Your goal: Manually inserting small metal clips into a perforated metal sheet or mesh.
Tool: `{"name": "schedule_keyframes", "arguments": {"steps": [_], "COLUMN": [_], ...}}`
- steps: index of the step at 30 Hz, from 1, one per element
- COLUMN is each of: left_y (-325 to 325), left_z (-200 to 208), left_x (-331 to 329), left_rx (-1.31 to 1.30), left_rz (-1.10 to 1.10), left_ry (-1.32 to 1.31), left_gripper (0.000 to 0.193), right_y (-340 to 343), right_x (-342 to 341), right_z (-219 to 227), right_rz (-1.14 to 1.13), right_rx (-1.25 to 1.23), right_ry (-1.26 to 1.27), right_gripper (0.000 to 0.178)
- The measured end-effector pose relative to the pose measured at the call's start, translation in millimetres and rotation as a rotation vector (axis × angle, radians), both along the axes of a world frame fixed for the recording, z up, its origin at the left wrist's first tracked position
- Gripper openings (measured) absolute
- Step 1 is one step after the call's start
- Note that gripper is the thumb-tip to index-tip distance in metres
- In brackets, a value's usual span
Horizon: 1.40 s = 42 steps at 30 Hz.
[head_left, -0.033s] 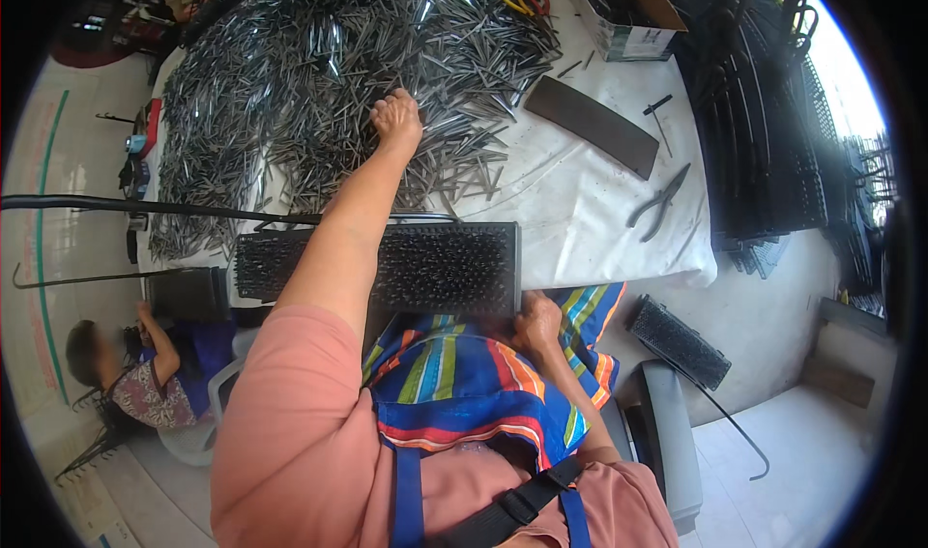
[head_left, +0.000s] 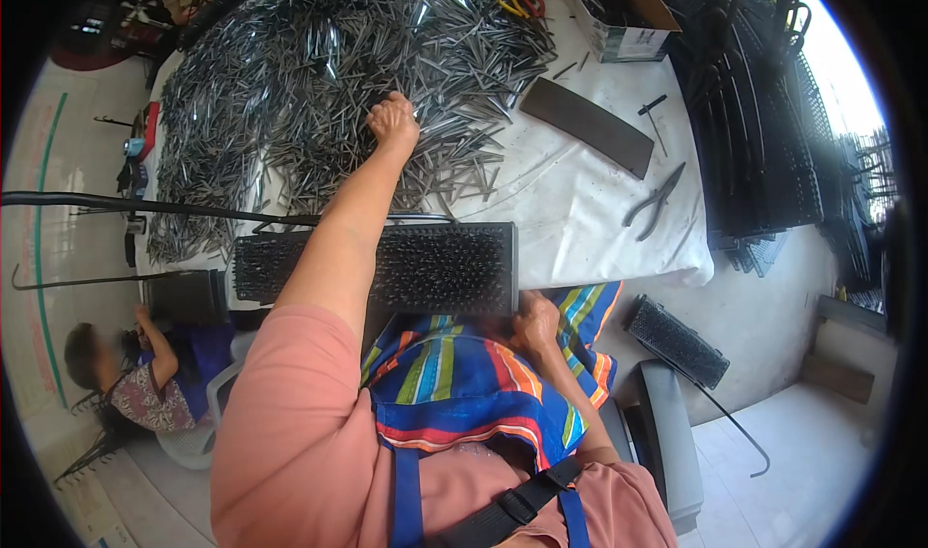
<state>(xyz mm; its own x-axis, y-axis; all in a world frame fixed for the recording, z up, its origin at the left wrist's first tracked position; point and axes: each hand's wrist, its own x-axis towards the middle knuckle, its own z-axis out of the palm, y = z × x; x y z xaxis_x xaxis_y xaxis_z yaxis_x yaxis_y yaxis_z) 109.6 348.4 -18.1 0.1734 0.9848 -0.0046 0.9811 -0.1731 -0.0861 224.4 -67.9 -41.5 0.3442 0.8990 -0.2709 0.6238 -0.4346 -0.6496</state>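
Note:
A large heap of thin, dark, shiny strips (head_left: pixel 300 74) covers the far left and middle of the table. My left hand (head_left: pixel 394 121) rests in the heap's right part, its fingers curled in and their tips hidden. Beneath my left forearm, at the near table edge, lies a long black block (head_left: pixel 445 263) packed with short bristle-like points. A long black rod (head_left: pixel 116 203) runs left from its far side. My right hand (head_left: pixel 536 321) is closed at the block's near right corner, above the striped cloth (head_left: pixel 464 384) on my lap; what it grips is hidden.
On the white tablecloth (head_left: pixel 570 229) lie a dark curved plate (head_left: pixel 587 129), pliers (head_left: pixel 654 200) and yellow-and-red-handled scissors (head_left: pixel 517 3), beside an open cardboard box (head_left: pixel 619 26). Black perforated racks (head_left: pixel 764 142) stand right. Another bristled block (head_left: pixel 677 340) is lower right; a person (head_left: pixel 155 384) sits left.
The view has shifted very slightly. My hands and the things on the table show no clear change.

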Motion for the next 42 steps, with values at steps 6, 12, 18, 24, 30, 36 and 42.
{"name": "schedule_keyframes", "arguments": {"steps": [6,12,18,24,30,36,42], "left_y": [3,-12,-52,-105,-119,-90,-80], "left_z": [22,38,87,110,113,94,76], "left_x": [-1,12,39,63,48,38,46], "left_rx": [-0.221,-0.525,-0.583,-0.535,-0.553,-0.567,-0.768], "left_rz": [0.17,0.432,0.305,0.07,0.183,0.445,0.538], "left_ry": [-0.3,-1.723,-2.174,-2.305,-2.333,-2.407,-2.521], "left_gripper": [0.034,0.012,0.01,0.02,0.026,0.015,0.012], "right_y": [-22,-16,115,248,285,289,292], "right_x": [7,29,27,10,-15,-20,-11], "right_z": [22,48,123,105,96,84,86], "right_rz": [-0.219,-0.331,-0.277,-0.664,-0.487,-0.527,-0.923], "right_rx": [0.332,0.495,0.661,0.529,0.585,0.548,0.426], "right_ry": [0.233,0.143,0.25,1.703,0.964,1.035,1.501], "right_gripper": [0.015,0.01,0.017,0.05,0.037,0.035,0.051]}}
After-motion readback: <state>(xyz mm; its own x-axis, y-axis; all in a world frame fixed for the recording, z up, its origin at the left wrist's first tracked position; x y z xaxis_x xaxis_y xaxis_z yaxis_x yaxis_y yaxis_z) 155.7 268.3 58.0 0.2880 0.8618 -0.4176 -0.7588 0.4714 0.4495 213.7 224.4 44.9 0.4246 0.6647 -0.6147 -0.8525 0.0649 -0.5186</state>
